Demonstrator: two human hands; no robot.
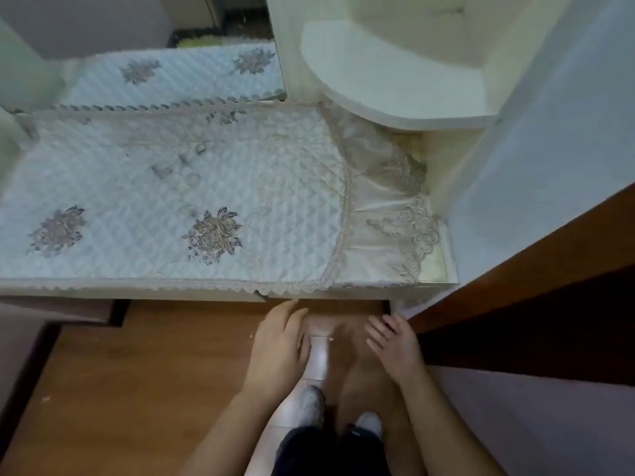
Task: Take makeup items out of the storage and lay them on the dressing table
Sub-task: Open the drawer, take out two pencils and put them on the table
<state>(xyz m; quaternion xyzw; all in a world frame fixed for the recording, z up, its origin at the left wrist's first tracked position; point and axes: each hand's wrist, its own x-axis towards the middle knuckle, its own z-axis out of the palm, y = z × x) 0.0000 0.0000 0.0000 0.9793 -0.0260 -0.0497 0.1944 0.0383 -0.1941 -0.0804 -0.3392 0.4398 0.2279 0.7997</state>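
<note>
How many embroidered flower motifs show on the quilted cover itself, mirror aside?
3: front left, front centre, and one partly visible at the back edge. The lace flap at the right has its own embroidery.

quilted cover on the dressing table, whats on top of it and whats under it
Nothing lies on the quilted cover; only its embroidered flowers and lace edging show. The tabletop beneath is hidden. Both hands, left hand and right hand, hover open and empty below the front edge.
</note>
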